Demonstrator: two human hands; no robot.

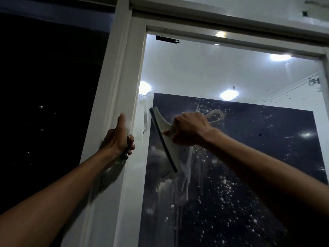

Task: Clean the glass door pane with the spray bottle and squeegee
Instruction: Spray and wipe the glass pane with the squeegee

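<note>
Squeegee (164, 139), gripped by right hand (188, 130), presses wet glass pane (231, 157).

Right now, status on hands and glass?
Right hand gripping squeegee, blade on wet glass. Left hand holding spray bottle against frame. Nothing blocking.

No text, label or number seems readable anywhere in this dim view.
</note>
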